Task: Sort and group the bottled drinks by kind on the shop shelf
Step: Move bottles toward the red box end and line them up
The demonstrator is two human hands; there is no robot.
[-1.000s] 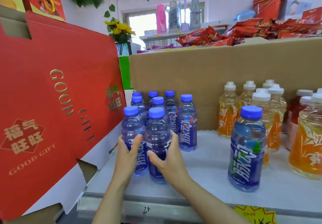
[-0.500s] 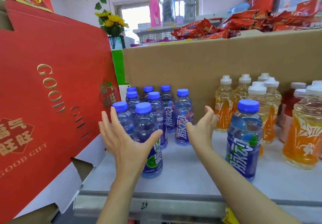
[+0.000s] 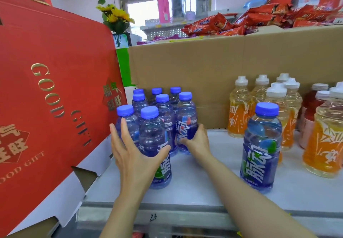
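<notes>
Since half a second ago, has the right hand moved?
Yes. The right hand has closed in leftward onto the right side of the blue-capped bottle cluster, away from the lone blue bottle; earlier it hung open in the gap between them.

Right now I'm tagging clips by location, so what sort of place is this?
Most likely a small shop: blue-capped bottles grouped on a shelf beside orange drinks, red snack packets heaped above, a red gift box alongside.

Bottle cluster (image 3: 157,119) left on shelf (image 3: 204,178), gift box (image 3: 52,93) further left, lone bottle (image 3: 260,148) right, carton (image 3: 213,74) behind.
</notes>
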